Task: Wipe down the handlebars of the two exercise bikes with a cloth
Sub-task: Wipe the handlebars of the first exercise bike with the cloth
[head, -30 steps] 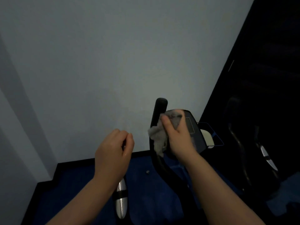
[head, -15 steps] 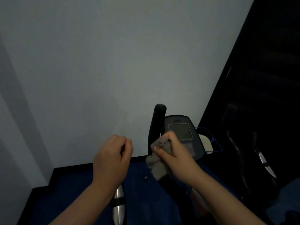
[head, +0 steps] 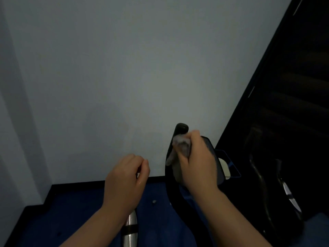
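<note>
We're sliding the cloth back up w/ right hand gripping it, near right bar top; left hand prob. curling round left bar; wiping's progressing.

Grey wall, blue floor, black skirting.

Wall close behind handlebar; console crowds right.

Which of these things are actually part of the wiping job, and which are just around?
In the job: cloth gripped by the right hand; black handlebar; left handlebar held by the left hand; second bike.
Just around: wall; blue floor; console.
</note>
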`<state>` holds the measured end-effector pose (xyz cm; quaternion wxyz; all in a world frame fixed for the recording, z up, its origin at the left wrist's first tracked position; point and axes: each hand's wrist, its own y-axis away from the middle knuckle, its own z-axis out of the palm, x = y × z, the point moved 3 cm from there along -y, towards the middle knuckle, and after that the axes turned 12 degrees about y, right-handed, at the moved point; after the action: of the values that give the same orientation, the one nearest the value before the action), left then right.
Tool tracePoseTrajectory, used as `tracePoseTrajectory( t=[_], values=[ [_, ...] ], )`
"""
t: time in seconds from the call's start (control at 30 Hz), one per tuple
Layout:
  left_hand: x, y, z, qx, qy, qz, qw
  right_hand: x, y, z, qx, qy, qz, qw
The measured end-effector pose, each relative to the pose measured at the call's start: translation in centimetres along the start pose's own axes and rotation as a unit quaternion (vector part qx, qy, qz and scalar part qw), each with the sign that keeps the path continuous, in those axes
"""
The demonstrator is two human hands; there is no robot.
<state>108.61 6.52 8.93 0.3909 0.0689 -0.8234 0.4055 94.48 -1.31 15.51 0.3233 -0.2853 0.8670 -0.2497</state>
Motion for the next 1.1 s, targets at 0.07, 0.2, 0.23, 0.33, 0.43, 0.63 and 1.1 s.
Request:
tracePoseTrajectory(
  t=[0.07, 0.2, 0.23, 0.33, 0.43, 0.63, 1.1],
  values=[
    [0.1, 0.0, -0.1, 0.007, 0.0, 0.0, 1.0, -1.2, -1.7, -0.5, 0.1, 0.096, -0.04, 0.99],
    [0.0, 0.1, 0.0, 0.01, 0.001, -0.004, 1.0, -0.4, 0.1, 1.1, 0.091, 0.148, -0.048, 0.984],
    [0.0, 0.1, 0.0, 0.009, 0.002, -0.005, 1.0, 0.3, 1.4, 1.4, 0.061, 0.12, -0.041, 0.99],
    [0.1, 0.0, -0.1, 0.01, 0.003, 0.001, 1.0, 1.1, 2.5, 1.2, 0.003, -0.027, -0.022, 0.999],
    [0.2, -0.1, -0.1, 0.018, 0.006, 0.002, 1.0, -0.7, -0.6, 0.0, 0.086, -0.015, -0.049, 0.995],
    [0.1, 0.0, -0.2, 0.024, -0.002, -0.003, 1.0, -0.3, 1.6, 2.3, 0.025, 0.061, -0.06, 0.996],
    [0.1, 0.0, -0.1, 0.034, 0.021, 0.007, 0.999, 0.1, 2.7, 1.5, 0.053, 0.04, -0.03, 0.997]
  ],
)
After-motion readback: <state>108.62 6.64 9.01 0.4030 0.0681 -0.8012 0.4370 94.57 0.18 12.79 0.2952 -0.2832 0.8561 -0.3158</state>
